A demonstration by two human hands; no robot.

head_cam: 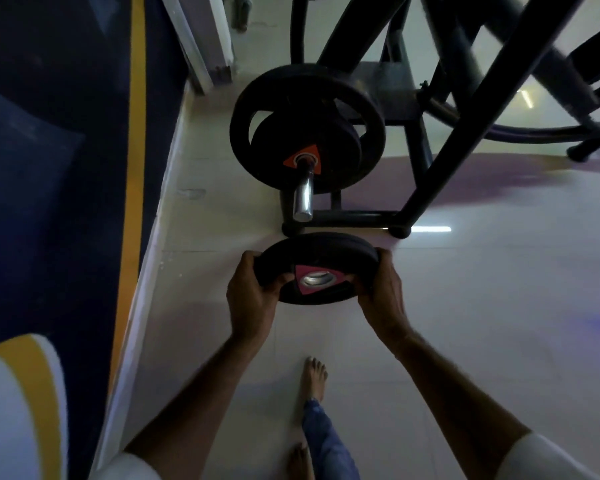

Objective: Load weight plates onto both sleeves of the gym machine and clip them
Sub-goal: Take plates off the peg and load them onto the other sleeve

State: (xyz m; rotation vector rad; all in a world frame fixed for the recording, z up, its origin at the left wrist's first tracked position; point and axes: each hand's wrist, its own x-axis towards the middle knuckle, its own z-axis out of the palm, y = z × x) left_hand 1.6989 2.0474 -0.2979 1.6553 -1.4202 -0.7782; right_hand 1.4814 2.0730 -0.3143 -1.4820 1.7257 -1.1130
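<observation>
I hold a small black weight plate [321, 252] with a pink centre patch and a metal-ringed hole, tilted towards me, just below the end of the chrome sleeve [302, 199]. My left hand [253, 294] grips its left rim and my right hand [383, 296] grips its right rim. On the sleeve sit a large black plate [284, 95] with grip slots and a smaller black plate [274, 138] with an orange centre patch in front of it. No clip is visible.
The machine's black frame [440, 161] rises on the right, with its base bar [347, 218] on the white tiled floor just past the held plate. A dark blue wall with a yellow stripe [132, 168] runs along the left. My bare feet [312, 379] stand below.
</observation>
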